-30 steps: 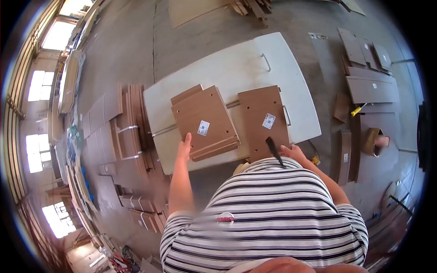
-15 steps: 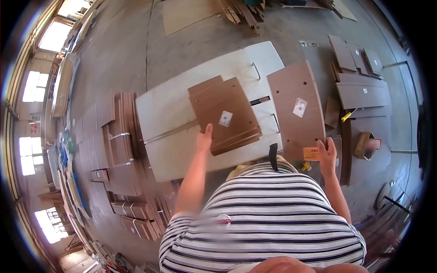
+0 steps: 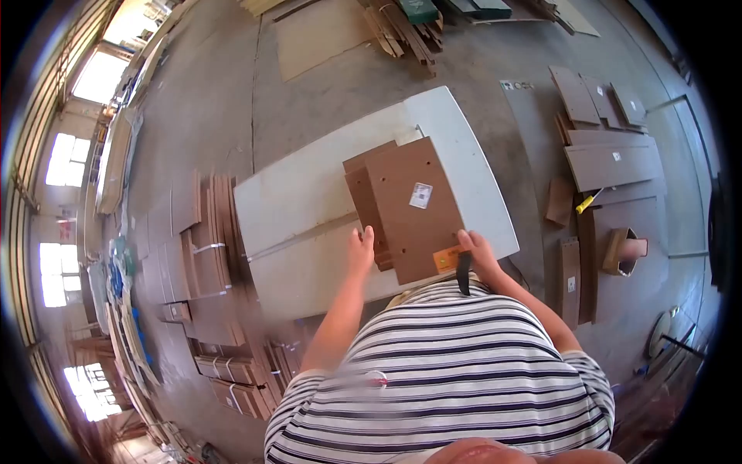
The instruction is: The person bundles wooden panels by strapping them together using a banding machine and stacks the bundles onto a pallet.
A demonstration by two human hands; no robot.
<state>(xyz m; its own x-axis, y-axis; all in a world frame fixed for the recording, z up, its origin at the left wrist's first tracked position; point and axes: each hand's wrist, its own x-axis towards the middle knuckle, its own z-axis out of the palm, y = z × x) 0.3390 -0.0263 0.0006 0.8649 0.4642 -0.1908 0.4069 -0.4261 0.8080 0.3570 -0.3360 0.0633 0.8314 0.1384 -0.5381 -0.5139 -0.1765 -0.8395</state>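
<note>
A brown wooden panel (image 3: 420,220) with drilled holes, a white label (image 3: 420,196) and an orange sticker (image 3: 447,259) lies over a stack of similar panels (image 3: 361,193), partly covering it. My right hand (image 3: 479,253) grips the new panel near its lower right corner. At the stack's lower left edge is my left hand (image 3: 361,251), fingers and thumb apart; whether it touches the boards cannot be made out. Beneath everything sits a white-topped table (image 3: 297,189). A black strap end (image 3: 464,272) hangs in front of the sticker.
Strapped stacks of brown boards (image 3: 209,278) stand at left. More panels (image 3: 610,166) lie on the right, with a yellow-handled tool (image 3: 585,204) and an open cardboard box (image 3: 616,253). Wood strips (image 3: 406,31) lie on the floor ahead.
My right hand has brought the panel leftward from beside the table onto the stack. My left hand has shifted slightly right and down, and its thumb no longer lies on the top board.
</note>
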